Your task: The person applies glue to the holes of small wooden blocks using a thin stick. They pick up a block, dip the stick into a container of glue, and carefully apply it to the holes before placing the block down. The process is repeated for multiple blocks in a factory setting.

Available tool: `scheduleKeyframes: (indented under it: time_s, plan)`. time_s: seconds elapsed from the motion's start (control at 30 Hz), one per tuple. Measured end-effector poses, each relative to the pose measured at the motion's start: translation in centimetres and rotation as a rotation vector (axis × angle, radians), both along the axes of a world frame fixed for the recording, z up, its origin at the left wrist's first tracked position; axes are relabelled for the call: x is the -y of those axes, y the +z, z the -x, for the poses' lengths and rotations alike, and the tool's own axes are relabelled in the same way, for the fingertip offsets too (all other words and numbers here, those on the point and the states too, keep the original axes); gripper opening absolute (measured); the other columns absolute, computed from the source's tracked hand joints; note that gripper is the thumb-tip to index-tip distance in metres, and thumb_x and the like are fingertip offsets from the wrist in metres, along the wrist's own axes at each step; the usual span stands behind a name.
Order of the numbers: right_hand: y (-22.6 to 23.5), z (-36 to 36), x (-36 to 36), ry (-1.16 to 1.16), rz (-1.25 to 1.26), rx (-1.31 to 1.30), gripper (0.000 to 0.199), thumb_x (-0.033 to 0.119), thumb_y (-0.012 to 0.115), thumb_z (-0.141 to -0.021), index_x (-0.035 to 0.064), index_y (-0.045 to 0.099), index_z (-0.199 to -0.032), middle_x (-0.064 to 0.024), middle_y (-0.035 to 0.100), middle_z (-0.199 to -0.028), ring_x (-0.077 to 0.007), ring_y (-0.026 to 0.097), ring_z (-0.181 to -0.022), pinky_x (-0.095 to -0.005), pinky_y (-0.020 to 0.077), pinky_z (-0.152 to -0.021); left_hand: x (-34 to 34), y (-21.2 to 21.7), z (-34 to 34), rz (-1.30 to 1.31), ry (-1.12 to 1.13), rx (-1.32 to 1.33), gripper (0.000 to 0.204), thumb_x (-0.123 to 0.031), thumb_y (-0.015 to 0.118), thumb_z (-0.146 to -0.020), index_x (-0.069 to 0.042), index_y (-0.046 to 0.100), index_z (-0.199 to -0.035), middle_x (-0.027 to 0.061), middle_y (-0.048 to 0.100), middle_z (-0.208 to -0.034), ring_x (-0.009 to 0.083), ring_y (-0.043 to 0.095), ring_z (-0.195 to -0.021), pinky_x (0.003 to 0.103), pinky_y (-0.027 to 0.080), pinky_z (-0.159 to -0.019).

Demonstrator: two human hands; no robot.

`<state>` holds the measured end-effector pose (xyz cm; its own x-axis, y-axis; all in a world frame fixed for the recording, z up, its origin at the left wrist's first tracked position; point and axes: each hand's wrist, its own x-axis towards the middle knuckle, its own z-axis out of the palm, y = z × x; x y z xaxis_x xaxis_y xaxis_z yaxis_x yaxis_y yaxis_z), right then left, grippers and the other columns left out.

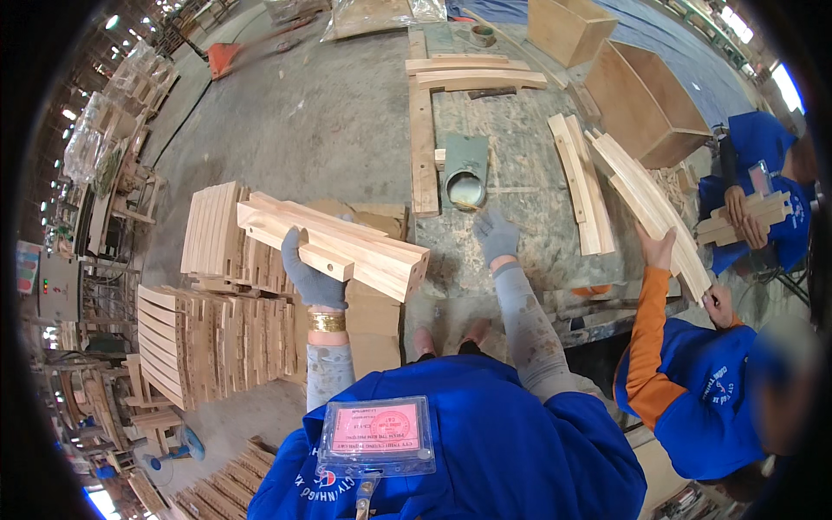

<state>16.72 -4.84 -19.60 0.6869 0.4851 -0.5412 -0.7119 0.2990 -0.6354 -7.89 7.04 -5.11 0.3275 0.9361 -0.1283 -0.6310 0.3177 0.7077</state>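
Nearest of all, a clear plastic badge holder (375,436) with a pink card inside hangs on the blue jacket, low in the middle of the view. Just beyond it, the left hand (310,276), in a grey glove with a gold bracelet at the wrist, is clamped around a bundle of wooden bars (340,243), lifted up and angled across the left of centre. The right hand (496,234), also gloved grey, reaches out over the dusty workbench (529,186) with fingers loosely spread and nothing in it.

Under the bundle, on the left, stacks of slats (212,334) already stand sorted in tidy rows, with a cardboard box (373,316) beside them, so a good share of the sorting looks done; the bars in hand are not yet set down.

On the right, a co-worker in blue with an orange sleeve (648,334) handles curved slats (646,204), so more pieces seem left to go. Farther right, another person grips short wooden blocks (744,217).

Out on the bench sits a green metal fitting with a round opening (465,169), long planks (475,71) beyond it, and open wooden boxes (646,104) at far right. Far left, a grey control box with coloured buttons (58,286); clear plastic-wrapped goods (130,87) stand beyond.
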Motion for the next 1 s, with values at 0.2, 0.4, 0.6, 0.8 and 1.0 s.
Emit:
scheduleKeyframes:
  time_s: [0.2, 0.4, 0.6, 0.8, 1.0]
  plan:
    - [-1.9, 0.1, -0.3, -0.161, -0.072, -0.237, 0.024, 0.019, 0.053, -0.088, 0.0042, 0.053, -0.108, -0.0073, 0.056, -0.096, -0.0201, 0.056, -0.086, -0.0344, 0.0486, -0.072, -0.3, -0.1, 0.1, 0.066, -0.038, 0.039, 0.073, -0.042, 0.054, -0.077, -0.008, 0.025, -0.136, 0.0199, 0.038, -0.127, 0.0404, 0.044, -0.112, 0.051, 0.037, -0.096]
    - [-1.2, -1.0, -0.1, -0.207, -0.155, -0.253, 0.018, 0.018, 0.055, -0.087, 0.0048, 0.055, -0.1, -0.0071, 0.059, -0.087, -0.0174, 0.055, -0.072, -0.0312, 0.0486, -0.062, 0.3, 0.9, -0.6, 0.05, -0.006, 0.016, 0.065, -0.04, 0.053, -0.078, -0.007, 0.031, -0.13, 0.0191, 0.044, -0.12, 0.0385, 0.045, -0.11, 0.051, 0.039, -0.095]
    - [1.4, -1.3, 1.4, 0.017, -0.089, 0.158, 0.019, 0.015, 0.058, -0.084, 0.0012, 0.056, -0.097, -0.0106, 0.062, -0.085, -0.0168, 0.058, -0.068, -0.0281, 0.0493, -0.059, 0.0, 0.5, -0.8, 0.027, 0.025, 0.03, 0.061, -0.039, 0.055, -0.077, -0.005, 0.037, -0.125, 0.018, 0.046, -0.117, 0.0351, 0.046, -0.109, 0.052, 0.04, -0.094]
    - [8.7, -0.9, 3.0, 0.006, -0.124, 0.364, 0.022, 0.019, 0.056, -0.086, -0.0015, 0.057, -0.094, -0.0109, 0.061, -0.08, -0.0132, 0.058, -0.063, -0.024, 0.0469, -0.055, -1.4, 0.0, -1.2, 0.224, 0.007, 0.123, 0.064, -0.041, 0.058, -0.074, -0.005, 0.036, -0.124, 0.0206, 0.045, -0.118, 0.0415, 0.047, -0.108, 0.054, 0.041, -0.091]
    - [21.1, 3.9, 5.4, 0.07, -0.128, 0.657, 0.021, 0.017, 0.051, -0.089, -0.0033, 0.056, -0.093, -0.0116, 0.06, -0.072, -0.0115, 0.057, -0.057, -0.0221, 0.0454, -0.052, -1.5, 0.7, -1.7, 0.222, -0.044, 0.168, 0.061, -0.041, 0.055, -0.076, -0.005, 0.037, -0.121, 0.0234, 0.045, -0.118, 0.0441, 0.05, -0.103, 0.054, 0.042, -0.088]
